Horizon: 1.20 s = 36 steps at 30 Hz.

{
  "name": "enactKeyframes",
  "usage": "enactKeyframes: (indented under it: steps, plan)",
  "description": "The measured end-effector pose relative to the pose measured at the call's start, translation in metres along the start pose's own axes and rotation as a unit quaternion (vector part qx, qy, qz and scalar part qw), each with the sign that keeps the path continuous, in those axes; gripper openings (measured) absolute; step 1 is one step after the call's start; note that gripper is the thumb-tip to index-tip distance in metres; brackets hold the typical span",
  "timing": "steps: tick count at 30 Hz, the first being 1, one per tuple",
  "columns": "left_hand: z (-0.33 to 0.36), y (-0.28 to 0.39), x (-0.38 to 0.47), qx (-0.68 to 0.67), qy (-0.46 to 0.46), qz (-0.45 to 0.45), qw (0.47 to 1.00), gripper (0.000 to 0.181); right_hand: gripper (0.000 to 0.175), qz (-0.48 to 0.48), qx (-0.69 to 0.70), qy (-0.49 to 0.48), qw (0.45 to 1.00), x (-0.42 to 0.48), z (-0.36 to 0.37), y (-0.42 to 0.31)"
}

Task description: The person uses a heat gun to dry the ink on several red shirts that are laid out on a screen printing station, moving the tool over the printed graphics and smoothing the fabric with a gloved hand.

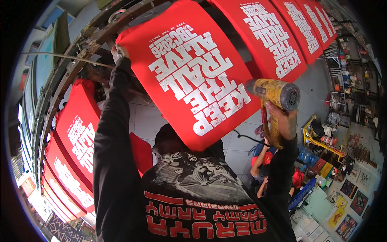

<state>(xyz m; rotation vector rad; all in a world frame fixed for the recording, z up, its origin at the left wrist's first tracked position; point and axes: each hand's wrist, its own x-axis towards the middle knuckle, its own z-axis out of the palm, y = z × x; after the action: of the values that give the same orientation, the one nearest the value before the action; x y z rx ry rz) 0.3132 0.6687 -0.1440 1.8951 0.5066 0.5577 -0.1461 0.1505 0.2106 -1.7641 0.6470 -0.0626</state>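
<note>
A red fabric piece with white block lettering lies stretched flat on a board in front of me. My left hand is at its upper left corner, fingers bent beside the edge; whether they grip the cloth or the board is unclear. My right hand is closed around the handle of a yellow heat gun or hair dryer with a dark, worn rear. The nozzle points left, over the print's lower right edge. A black cord runs near the handle's base.
More red printed pieces hang in a row at upper right, others at left. A dark metal rack rail curves along the left. Another person is low at right, near a yellow metal frame and stored goods.
</note>
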Motion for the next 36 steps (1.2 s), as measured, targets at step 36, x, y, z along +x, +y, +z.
enactKeyframes:
  steps: [36]
  plan:
    - [0.015, 0.082, -0.094, 0.211, 0.011, -0.041, 0.977, 0.054, 0.054, 0.112, 0.100, 0.056, 0.987, -0.027, 0.024, -0.022]
